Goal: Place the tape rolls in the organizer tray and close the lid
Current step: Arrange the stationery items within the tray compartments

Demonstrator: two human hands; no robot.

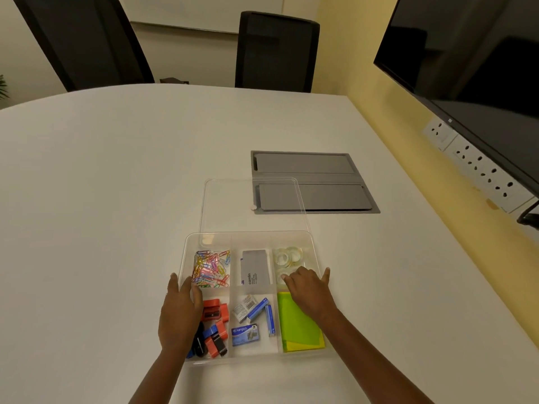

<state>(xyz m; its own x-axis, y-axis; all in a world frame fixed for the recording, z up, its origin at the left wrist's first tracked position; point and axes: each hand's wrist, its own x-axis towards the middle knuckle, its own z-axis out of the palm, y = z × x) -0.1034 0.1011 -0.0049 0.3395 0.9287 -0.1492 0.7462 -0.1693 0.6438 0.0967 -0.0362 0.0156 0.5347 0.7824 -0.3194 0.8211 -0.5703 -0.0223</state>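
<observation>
A clear plastic organizer tray (316,252) sits on the white table (116,185), near the person, its six compartments mostly filled. The clear tape rolls (287,256) lie in the far right compartment, at least two showing beyond the fingers and another partly hidden under them. The right hand (307,290) reaches over the green and yellow sticky notes (297,328) with its fingers spread and flat, fingertips resting on or just above the nearest roll; it grips nothing that I can make out, and looks to be settling the rolls down. The left hand (179,313) lies open along the tray's left wall, thumb over the rim near the coloured paper clips (211,268), steadying the tray without closing on it.

The transparent lid (250,199) lies flat on the table just beyond the tray's far edge, partly over the grey cable hatch (335,182).

The placing seems all but done, so what counts now is getting the rolls flat and below the rim (a roll on edge would likely hold the lid up). Press them level with the fingertips, keep the left hand bracing so the light tray does not slide, then lift the right hand clear. For the lid, I would take it by both side edges, line up its corners with the tray's, and press around the rim until it seats evenly.
</observation>
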